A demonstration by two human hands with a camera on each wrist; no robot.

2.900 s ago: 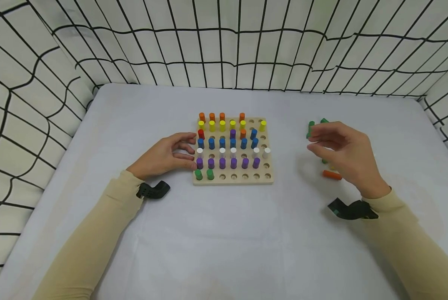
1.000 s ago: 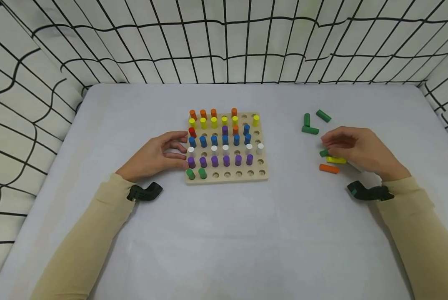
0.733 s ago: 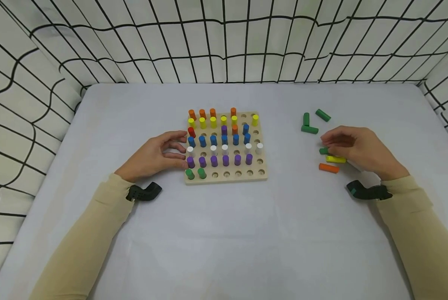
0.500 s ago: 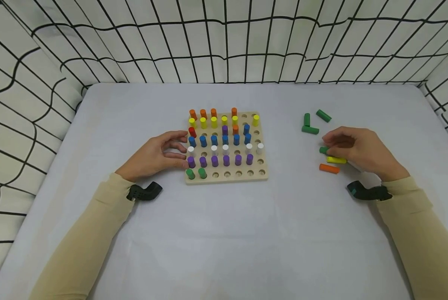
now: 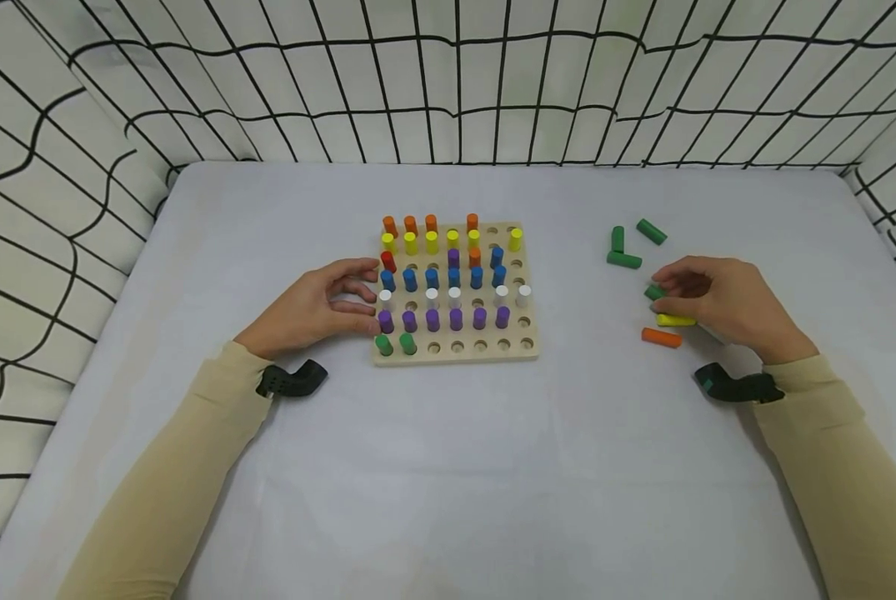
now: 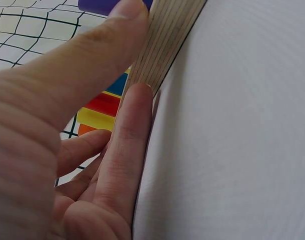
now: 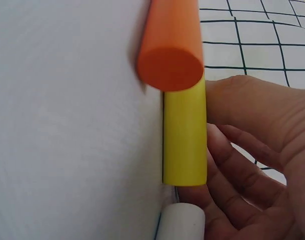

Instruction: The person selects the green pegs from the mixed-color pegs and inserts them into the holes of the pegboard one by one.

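A square wooden pegboard (image 5: 455, 357) holds rows of coloured pegs. My left hand (image 5: 308, 308) rests at its left edge with relaxed fingers. In the left wrist view the thumb tip lies by a purple peg (image 6: 95, 5) and a straight finger touches the board's layered side (image 6: 160, 50). My right hand (image 5: 733, 300) pinches a green peg (image 5: 653, 292) between thumb and forefinger. Close under that hand lie a yellow peg (image 5: 675, 320) and an orange peg (image 5: 661, 337). The right wrist view shows a white peg (image 7: 182, 222) near the palm; the green peg is hidden there.
Beyond the right hand lie several loose green pegs (image 5: 624, 260). A white cloth (image 5: 448, 467) covers the table. Black wire grid panels (image 5: 478, 108) stand along the back and sides.
The right hand came down from above the loose pegs to the green peg beside the yellow one. That green peg has since turned and shifted slightly between the fingertips. The left hand stays at the board.
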